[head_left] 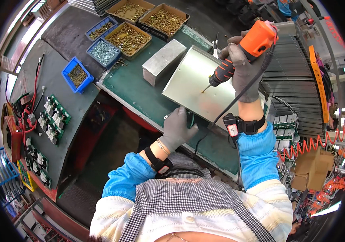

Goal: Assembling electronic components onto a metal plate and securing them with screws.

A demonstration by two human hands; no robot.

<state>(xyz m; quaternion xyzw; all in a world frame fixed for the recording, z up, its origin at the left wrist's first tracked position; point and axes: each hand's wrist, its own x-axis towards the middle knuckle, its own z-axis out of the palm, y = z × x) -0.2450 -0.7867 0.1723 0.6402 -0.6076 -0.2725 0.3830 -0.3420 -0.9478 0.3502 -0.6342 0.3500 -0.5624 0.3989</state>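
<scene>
My right hand [245, 66], in a grey glove, grips an orange and black power screwdriver [257, 40]. Its long bit points down at a small brass-coloured screw [203, 91] on a pale sheet-metal panel [188, 80]; whether bit and screw are joined is too small to tell. The tool's black cord hangs past my right wrist. Beside the panel's near edge is my left hand [176, 128], also gloved, with fingers curled. A small shiny piece [166, 117] and a bit of green wire [191, 117] show at its fingers; what it holds is mostly hidden.
A silver metal block [162, 62] stands left of the panel on the green worktop [130, 86]. Bins of screws [128, 38] line the back, and a blue bin [77, 76] sits left. Circuit boards [55, 119] lie far left. Stacked metal panels [291, 76] rise at right.
</scene>
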